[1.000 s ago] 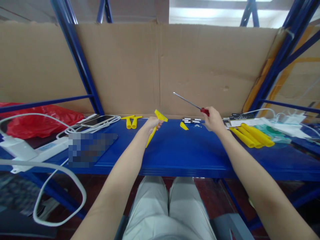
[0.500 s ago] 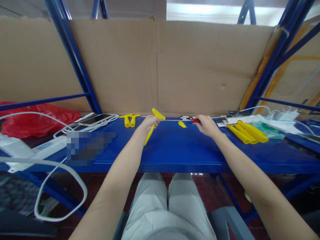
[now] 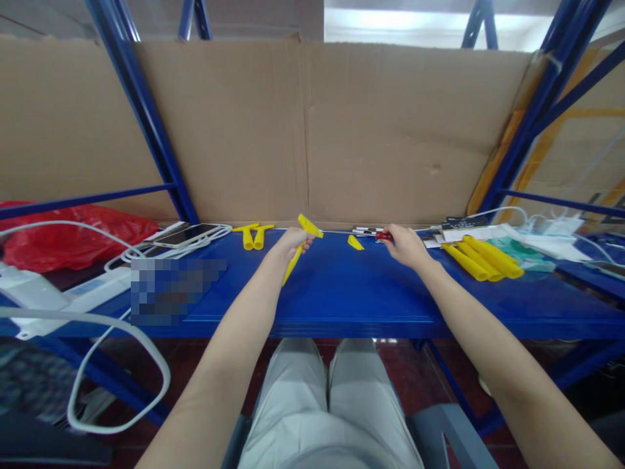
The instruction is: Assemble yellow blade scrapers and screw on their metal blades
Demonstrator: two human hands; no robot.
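My left hand [image 3: 295, 241] is closed around a yellow T-shaped plastic piece [image 3: 291, 266], its head sticking out above my fingers and its handle slanting down below them. To the right, my right hand [image 3: 404, 242] grips the red handle of a screwdriver [image 3: 383, 236]. The screwdriver's shaft is hard to make out against the things behind it. Between my hands a small flat yellow piece [image 3: 355, 243] lies on the blue table [image 3: 351, 286]. Small metal and black parts [image 3: 364, 230] lie behind it, close to the screwdriver.
Two yellow T-shaped pieces [image 3: 254, 237] stand at the back left. Several yellow tubular handles [image 3: 483, 258] lie on the right beside papers [image 3: 469, 232] and a green plastic bag [image 3: 532, 254]. White cables [image 3: 215, 233], a phone-like device [image 3: 188, 235] and a red bag [image 3: 78, 234] occupy the left. Cardboard [image 3: 342, 130] closes the back.
My right hand has shifted slightly right with the screwdriver. The thin shaft that stretched to the yellow piece in my left hand no longer shows there. My left hand has hardly moved.
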